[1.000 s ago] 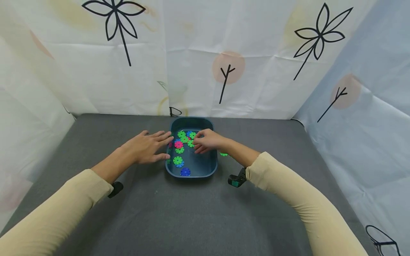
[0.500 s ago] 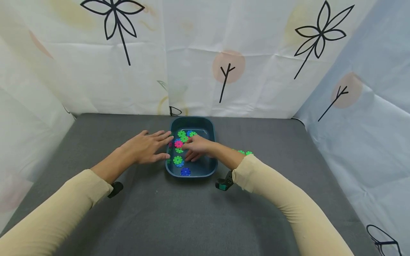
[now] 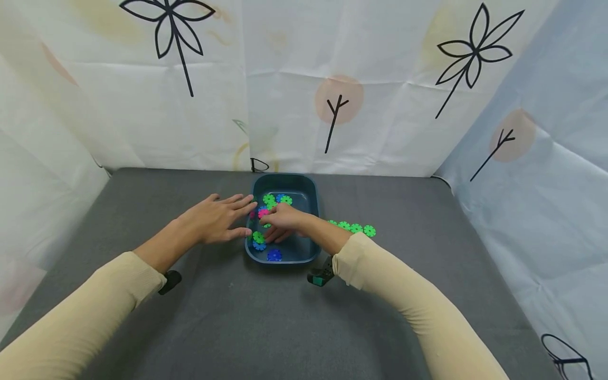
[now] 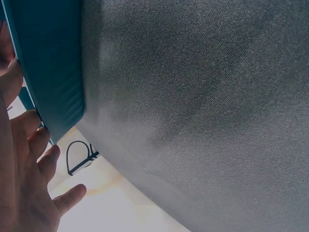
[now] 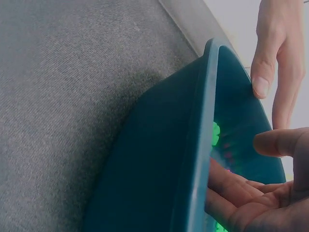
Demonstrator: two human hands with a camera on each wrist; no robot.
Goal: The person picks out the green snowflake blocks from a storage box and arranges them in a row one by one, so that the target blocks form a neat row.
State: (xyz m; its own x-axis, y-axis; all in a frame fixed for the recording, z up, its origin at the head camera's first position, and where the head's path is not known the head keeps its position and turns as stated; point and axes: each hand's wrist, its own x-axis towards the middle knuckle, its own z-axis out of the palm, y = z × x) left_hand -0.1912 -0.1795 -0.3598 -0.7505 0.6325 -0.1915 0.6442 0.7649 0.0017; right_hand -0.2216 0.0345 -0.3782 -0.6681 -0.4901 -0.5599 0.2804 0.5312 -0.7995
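Note:
A dark teal tray (image 3: pixel 296 260) stands on the grey table with several notched plastic discs in it. My left hand (image 3: pixel 214 218) rests its straight fingertips on the tray's left rim. My right hand (image 3: pixel 286 219) reaches down into the tray, its fingertips beside a green disc (image 3: pixel 258 237) that overlaps a light blue disc (image 3: pixel 259 246). In the right wrist view the right thumb (image 5: pixel 275 143) stands apart from the fingers, and nothing shows between them. A pink disc (image 3: pixel 263 213) lies partly beside the right hand. A dark blue disc (image 3: pixel 274 255) lies near the tray's front wall.
Right of the tray, several green discs (image 3: pixel 356 228) lie in a row on the table (image 3: pixel 266 322), partly behind the right forearm. A patterned white cloth (image 3: pixel 290 105) hangs at the table's back edge, with more cloth at both sides.
My right hand has moved left and toward the front inside the tray. The overlapping green and light blue discs have shifted slightly left. More of the green row shows. My left hand stays put.

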